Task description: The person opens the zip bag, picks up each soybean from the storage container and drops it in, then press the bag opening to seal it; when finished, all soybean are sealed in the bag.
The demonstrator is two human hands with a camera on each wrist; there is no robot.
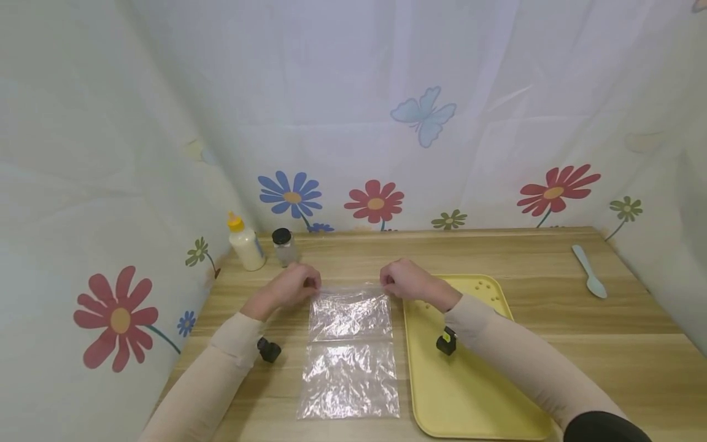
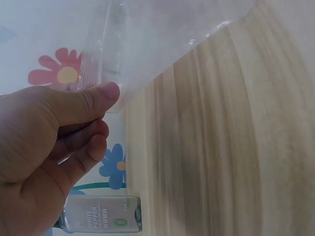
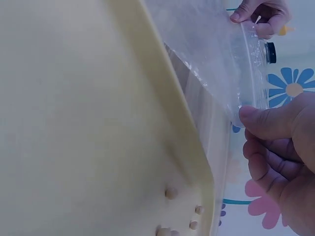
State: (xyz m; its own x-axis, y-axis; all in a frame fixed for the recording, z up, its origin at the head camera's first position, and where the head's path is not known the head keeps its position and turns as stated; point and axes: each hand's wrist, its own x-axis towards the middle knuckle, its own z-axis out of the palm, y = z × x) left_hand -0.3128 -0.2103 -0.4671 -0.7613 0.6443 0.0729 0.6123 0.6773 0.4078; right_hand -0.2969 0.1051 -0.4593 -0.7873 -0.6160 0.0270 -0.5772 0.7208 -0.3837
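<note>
Currently on view: one clear zip-top plastic bag (image 1: 350, 371), lying lengthwise on the wood-grain surface (image 1: 552, 322) between two forearms, its near end towards the person, its zip edge at the far end. A crease runs across its middle; nothing shows inside.

Left hand (image 1: 291, 284): grip closed to a pinch, thumb pressed over the bag's left far corner, remaining fingers curled beneath. Right hand (image 1: 407, 280): the same pinch at the opposite corner. Held so, I judge, to keep the zip edge straight and stretched between them.

Pose: both forearms, in pale sleeves, reach forward and converge, wrists bent inward; the right forearm crosses above the yellow tray (image 1: 480, 402).

Tray: just right of the bag, presumably kept within easy reach; several small round tan balls (image 3: 171, 192) sit near its far end.

Beyond the left hand, seemingly set back out of the way: one glass jar labelled white pepper (image 2: 103, 215), black-capped; one squeeze bottle (image 1: 248, 250), yellow nozzle, pale contents.

Far right, well apart: one pale blue spoon (image 1: 588, 272).

Backdrop: flower-printed curtain (image 1: 331, 80).
</note>
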